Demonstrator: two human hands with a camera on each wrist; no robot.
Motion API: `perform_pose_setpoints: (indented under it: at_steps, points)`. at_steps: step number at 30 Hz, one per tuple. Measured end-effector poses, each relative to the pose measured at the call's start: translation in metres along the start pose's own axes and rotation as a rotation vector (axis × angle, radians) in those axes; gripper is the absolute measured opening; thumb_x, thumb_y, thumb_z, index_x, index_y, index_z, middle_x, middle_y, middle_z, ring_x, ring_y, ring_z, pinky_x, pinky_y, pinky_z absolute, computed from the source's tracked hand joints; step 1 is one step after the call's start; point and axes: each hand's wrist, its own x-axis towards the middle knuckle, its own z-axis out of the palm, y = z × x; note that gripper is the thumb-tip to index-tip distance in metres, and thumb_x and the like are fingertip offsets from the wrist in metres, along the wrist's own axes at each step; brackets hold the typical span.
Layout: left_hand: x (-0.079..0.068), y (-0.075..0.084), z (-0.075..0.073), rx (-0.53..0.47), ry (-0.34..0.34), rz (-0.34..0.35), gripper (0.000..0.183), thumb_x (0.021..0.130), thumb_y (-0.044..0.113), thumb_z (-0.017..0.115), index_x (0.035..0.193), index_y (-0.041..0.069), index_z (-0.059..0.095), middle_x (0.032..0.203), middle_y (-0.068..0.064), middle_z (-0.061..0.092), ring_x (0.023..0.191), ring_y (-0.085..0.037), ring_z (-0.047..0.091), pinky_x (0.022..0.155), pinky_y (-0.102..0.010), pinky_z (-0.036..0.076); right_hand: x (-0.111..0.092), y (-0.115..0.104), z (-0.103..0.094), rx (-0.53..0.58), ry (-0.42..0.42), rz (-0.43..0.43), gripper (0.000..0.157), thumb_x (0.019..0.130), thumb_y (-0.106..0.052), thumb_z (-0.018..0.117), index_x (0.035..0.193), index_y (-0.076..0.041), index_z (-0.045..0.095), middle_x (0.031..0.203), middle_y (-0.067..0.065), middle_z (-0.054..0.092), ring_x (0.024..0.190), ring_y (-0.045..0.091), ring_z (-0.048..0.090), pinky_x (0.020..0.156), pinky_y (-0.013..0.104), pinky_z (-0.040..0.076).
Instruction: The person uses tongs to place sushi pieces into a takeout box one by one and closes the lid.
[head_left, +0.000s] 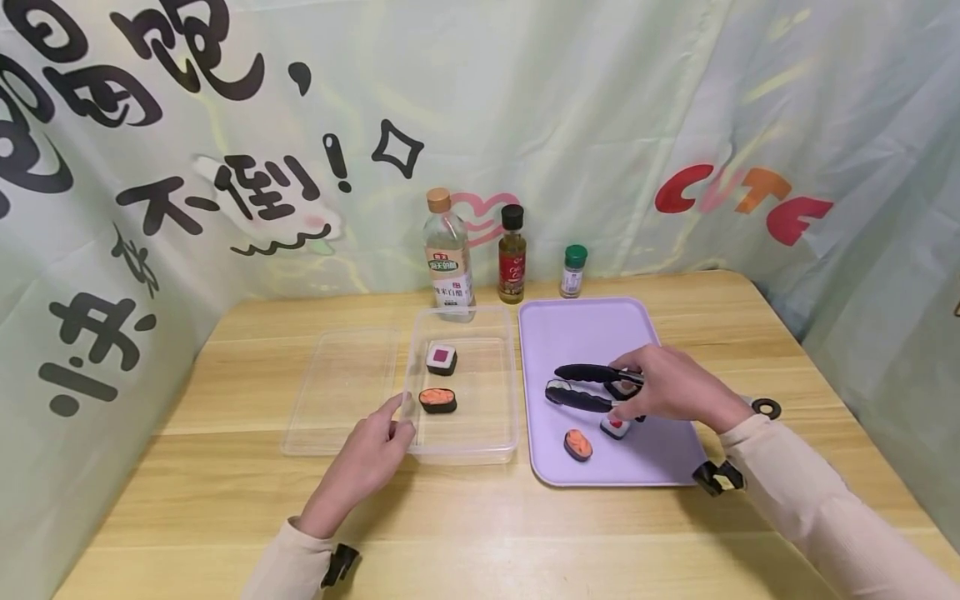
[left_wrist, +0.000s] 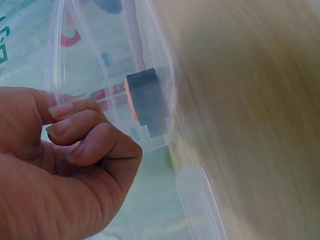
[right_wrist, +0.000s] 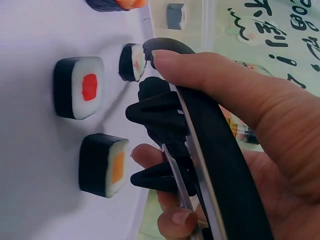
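Note:
My left hand grips the near left rim of a clear plastic box, its fingers curled at the edge. Inside the box sit a toy sushi roll with a purple centre and an orange-topped sushi piece. Over a purple tray, my right hand holds black tongs with spread arms. Below them on the tray are a red-centred roll, a yellow-centred roll and a smaller-looking roll. Another orange-topped piece lies nearer the tray's front.
A clear lid lies flat left of the box. Behind stand a tall vinegar bottle, a dark-capped sauce bottle and a green-capped shaker. A dark ring-shaped handle shows right of the tray. A printed cloth hangs behind the table.

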Motion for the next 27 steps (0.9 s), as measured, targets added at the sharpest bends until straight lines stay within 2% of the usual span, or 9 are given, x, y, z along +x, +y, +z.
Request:
perform_pose_setpoints:
  at_steps: [7,15,27]
  points:
    - [-0.0002,-0.001,-0.0003,-0.002,-0.001,0.005,0.055,0.101,0.014,0.044,0.153,-0.004,0.039,0.054,0.005,0.034,0.048,-0.01,0.027,0.046,-0.024,0.025,-0.0009,0.0008,0.0049,0.019,-0.025,0.017,0.075,0.063,-0.038,0.095,0.119,0.006,0.071,0.109,0.014,0.071,0.089,0.023,0.06,0.077,0.043,0.051]
    - [0.0001,-0.0008,-0.0005,-0.009,-0.005,0.01,0.055,0.101,0.013,0.044,0.153,-0.004,0.038,0.053,0.005,0.033,0.046,-0.011,0.026,0.046,-0.024,0.024,-0.0001,-0.0004,0.0069,0.019,-0.038,0.03,0.072,0.066,-0.035,0.094,0.12,0.006,0.07,0.114,0.018,0.07,0.092,0.025,0.06,0.08,0.045,0.051]
    - [-0.0002,-0.0007,-0.0003,-0.007,-0.005,-0.002,0.055,0.102,0.014,0.043,0.154,-0.003,0.038,0.053,0.005,0.033,0.047,-0.011,0.026,0.046,-0.024,0.025,0.0011,-0.0022,-0.0028,0.023,-0.048,0.008,0.071,0.067,-0.035,0.094,0.12,0.006,0.071,0.112,0.017,0.07,0.092,0.026,0.06,0.079,0.046,0.051]
